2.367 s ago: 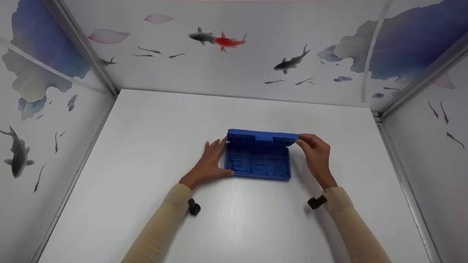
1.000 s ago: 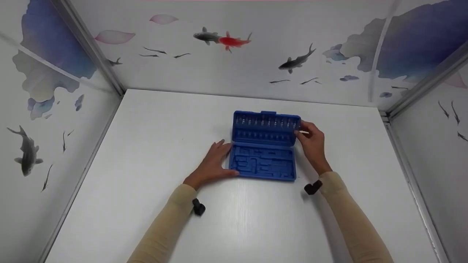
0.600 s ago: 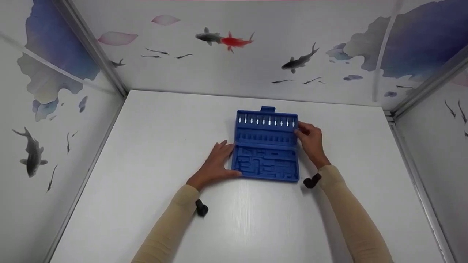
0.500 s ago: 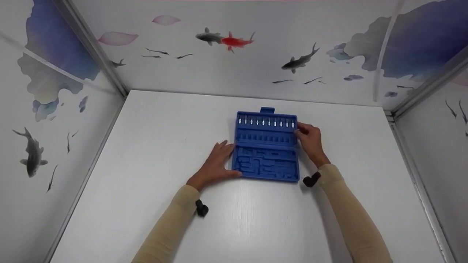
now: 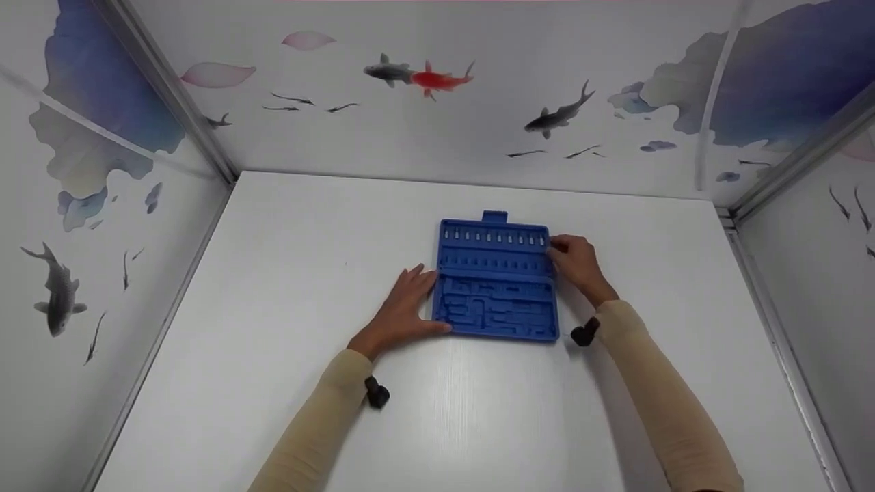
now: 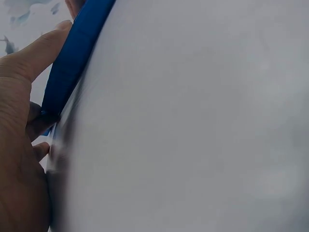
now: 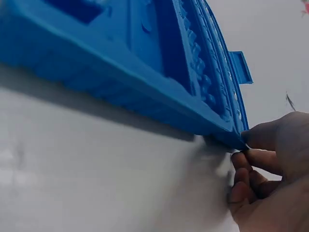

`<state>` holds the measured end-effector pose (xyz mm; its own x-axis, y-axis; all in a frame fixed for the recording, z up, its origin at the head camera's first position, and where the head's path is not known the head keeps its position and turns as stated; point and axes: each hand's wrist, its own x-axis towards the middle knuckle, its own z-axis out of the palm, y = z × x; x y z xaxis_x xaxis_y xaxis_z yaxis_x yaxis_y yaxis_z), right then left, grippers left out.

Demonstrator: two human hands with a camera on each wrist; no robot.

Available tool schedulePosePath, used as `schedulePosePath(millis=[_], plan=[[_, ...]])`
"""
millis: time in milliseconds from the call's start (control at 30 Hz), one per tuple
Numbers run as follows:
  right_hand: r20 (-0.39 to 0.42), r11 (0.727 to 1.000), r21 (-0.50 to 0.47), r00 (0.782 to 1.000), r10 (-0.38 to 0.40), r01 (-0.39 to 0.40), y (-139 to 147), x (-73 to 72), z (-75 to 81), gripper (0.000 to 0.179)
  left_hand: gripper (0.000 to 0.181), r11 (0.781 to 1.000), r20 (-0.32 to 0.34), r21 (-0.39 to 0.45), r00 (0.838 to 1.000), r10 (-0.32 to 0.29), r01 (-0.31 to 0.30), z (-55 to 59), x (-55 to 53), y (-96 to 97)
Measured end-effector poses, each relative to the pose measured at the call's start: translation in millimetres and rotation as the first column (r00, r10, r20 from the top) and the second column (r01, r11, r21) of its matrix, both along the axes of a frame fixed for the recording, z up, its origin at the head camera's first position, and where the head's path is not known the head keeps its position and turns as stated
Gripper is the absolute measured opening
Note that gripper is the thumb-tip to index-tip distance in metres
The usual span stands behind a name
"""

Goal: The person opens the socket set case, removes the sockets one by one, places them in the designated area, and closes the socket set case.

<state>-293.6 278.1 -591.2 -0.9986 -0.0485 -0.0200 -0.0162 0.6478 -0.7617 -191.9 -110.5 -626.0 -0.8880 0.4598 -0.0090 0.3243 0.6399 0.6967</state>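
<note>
A blue plastic tool case (image 5: 497, 270) lies unfolded on the white table, its lid tipped back away from me to nearly level with the base. Along the lid runs a row of small silver bits (image 5: 489, 237); the near half has moulded recesses. My left hand (image 5: 400, 307) braces the near left corner, fingers extended along the left side and thumb at the front edge. In the left wrist view, that thumb meets the case's blue wall (image 6: 79, 58). On the far right, my right hand (image 5: 576, 263) pinches the lid's side edge (image 7: 236, 137) between thumb and fingers.
The white tabletop (image 5: 307, 232) surrounds the case. Printed panels with fish enclose it at the back (image 5: 478, 123), left and right. A small black camera (image 5: 377, 393) sits at the left wrist, another black camera (image 5: 585, 333) at the right.
The lid has swung up from half closed and back away from me, with my right hand following its edge and lowering it. My left hand has stayed at the near left corner.
</note>
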Motion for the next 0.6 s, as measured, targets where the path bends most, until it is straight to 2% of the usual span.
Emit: schedulePosePath(millis=[133,233,400,600], plan=[[-0.075,0.999,0.032,0.997,0.033,-0.031,1.5,-1.0,8.6,0.041,0.122,1.000,0.008,0.009,1.000,0.009,-0.009,-1.6,0.2,-0.7],[-0.103,0.996,0.027,0.991,0.088,-0.086,3.0,-2.6,11.4,0.039,0.122,1.000,0.000,0.007,1.000,0.009,-0.009,-2.3,-0.3,-1.0],[-0.097,0.984,0.029,0.980,0.175,-0.173,5.9,-8.0,9.7,0.035,0.122,1.000,-0.007,0.008,1.000,-0.002,0.002,-2.7,-1.8,-1.9],[-0.084,0.979,0.044,0.976,0.200,-0.197,10.1,-18.3,7.5,0.033,0.121,1.000,-0.009,0.011,1.000,-0.003,0.003,-3.4,-1.7,-1.3]])
